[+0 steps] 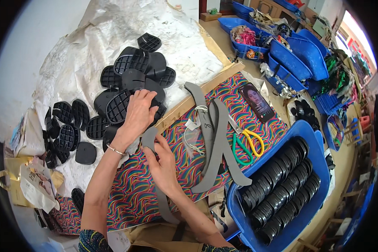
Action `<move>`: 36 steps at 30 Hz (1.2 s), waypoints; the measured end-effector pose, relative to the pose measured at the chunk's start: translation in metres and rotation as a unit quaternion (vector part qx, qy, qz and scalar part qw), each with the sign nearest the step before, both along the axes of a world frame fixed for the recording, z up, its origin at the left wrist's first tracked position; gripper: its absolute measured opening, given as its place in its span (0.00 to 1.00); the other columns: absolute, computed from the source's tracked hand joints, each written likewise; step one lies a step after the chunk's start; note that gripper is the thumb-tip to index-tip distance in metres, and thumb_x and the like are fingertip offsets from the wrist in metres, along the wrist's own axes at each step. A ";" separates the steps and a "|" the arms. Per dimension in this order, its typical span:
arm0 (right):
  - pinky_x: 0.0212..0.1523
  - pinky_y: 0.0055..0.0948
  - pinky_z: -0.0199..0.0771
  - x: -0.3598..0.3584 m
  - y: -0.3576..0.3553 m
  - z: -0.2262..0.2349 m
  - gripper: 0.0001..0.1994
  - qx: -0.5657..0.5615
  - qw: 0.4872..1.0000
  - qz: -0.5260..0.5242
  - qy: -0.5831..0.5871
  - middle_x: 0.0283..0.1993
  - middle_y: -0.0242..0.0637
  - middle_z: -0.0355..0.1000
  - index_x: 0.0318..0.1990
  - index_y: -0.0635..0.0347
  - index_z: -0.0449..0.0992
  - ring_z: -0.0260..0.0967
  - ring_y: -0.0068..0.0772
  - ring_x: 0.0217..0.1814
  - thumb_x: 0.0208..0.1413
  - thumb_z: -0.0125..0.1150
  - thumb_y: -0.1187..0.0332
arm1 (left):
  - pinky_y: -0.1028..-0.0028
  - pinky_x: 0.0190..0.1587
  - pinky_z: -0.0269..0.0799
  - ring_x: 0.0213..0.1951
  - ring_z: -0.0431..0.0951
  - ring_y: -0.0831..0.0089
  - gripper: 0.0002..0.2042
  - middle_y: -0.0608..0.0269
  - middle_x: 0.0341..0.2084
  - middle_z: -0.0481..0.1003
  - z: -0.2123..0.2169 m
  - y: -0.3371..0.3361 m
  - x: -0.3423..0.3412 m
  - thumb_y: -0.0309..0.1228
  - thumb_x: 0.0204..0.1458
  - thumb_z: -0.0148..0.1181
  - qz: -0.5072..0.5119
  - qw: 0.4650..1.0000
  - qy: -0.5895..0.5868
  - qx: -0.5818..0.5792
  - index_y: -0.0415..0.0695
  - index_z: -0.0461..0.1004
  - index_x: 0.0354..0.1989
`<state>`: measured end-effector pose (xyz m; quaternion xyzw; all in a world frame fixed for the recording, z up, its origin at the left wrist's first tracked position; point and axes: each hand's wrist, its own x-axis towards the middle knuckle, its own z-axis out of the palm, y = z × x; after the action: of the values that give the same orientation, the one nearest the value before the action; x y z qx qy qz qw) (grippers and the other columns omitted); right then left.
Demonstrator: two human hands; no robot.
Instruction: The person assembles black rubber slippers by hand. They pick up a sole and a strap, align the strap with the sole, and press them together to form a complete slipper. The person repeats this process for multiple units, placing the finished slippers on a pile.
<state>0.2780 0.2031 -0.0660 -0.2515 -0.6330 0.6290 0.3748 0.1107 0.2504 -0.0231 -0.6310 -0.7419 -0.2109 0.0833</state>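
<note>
My left hand (139, 111) lies over the near edge of a heap of black molded shoe heels (133, 79), fingers bent round one heel (159, 110) there. The fingers partly hide it. Several heels show grid-ribbed undersides; others show smooth faces. Just right of it, my right hand (161, 167) pinches the upper end of a curved grey strip (149, 139) between thumb and fingers. That strip's lower part (165, 208) hangs past the hand toward the table's near edge.
More grey strips (214, 138) lie crossed on the patterned cloth, beside scissors (253, 143) with green and yellow handles and a phone (256, 102). A blue tub (233, 197) holds rows of black heels at right. A wooden ledge (197, 98) crosses the table. More heels (67, 130) lie left.
</note>
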 end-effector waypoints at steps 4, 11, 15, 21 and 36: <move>0.60 0.44 0.65 0.002 -0.001 -0.008 0.15 -0.072 0.996 0.046 0.019 0.66 0.62 0.60 0.48 0.74 0.73 0.64 0.60 0.64 0.62 0.55 0.69 | 0.63 0.55 0.59 0.55 0.68 0.58 0.26 0.54 0.51 0.72 -0.008 0.000 0.003 0.22 0.42 0.67 0.007 0.998 0.032 -0.045 0.38 0.72 0.55; 0.55 0.37 0.66 0.001 0.000 -0.018 0.15 -0.073 0.996 0.046 0.008 0.71 0.58 0.54 0.49 0.74 0.74 0.61 0.48 0.62 0.63 0.54 0.68 | 0.61 0.53 0.60 0.53 0.69 0.57 0.28 0.54 0.51 0.73 -0.013 -0.003 0.001 0.20 0.38 0.69 -0.009 0.998 0.052 -0.026 0.38 0.73 0.54; 0.33 0.27 0.78 0.002 0.002 -0.022 0.15 -0.055 0.998 0.037 -0.013 0.74 0.44 0.53 0.50 0.71 0.75 0.74 0.27 0.39 0.65 0.54 0.66 | 0.60 0.53 0.60 0.52 0.69 0.57 0.29 0.54 0.49 0.72 -0.014 -0.002 0.007 0.17 0.35 0.69 0.001 0.999 0.042 -0.009 0.39 0.72 0.51; 0.61 0.39 0.65 0.006 0.002 -0.013 0.15 -0.082 0.996 0.033 0.003 0.72 0.61 0.54 0.51 0.75 0.73 0.60 0.55 0.70 0.62 0.54 0.72 | 0.59 0.50 0.60 0.49 0.67 0.56 0.24 0.56 0.42 0.69 -0.018 0.004 0.013 0.14 0.32 0.68 0.034 0.999 0.008 0.019 0.42 0.71 0.43; 0.58 0.42 0.65 -0.013 0.027 0.006 0.14 0.102 0.987 -0.126 0.007 0.57 0.51 0.70 0.51 0.72 0.73 0.67 0.53 0.58 0.61 0.55 0.73 | 0.59 0.51 0.61 0.48 0.70 0.55 0.23 0.56 0.39 0.72 -0.033 -0.001 0.002 0.13 0.28 0.66 -0.051 0.981 -0.017 0.189 0.42 0.71 0.38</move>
<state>0.2651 0.2305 -0.0601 -0.2851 -0.6543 0.5104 0.4797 0.1128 0.2493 -0.0561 -0.6371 -0.6570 -0.3620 0.1771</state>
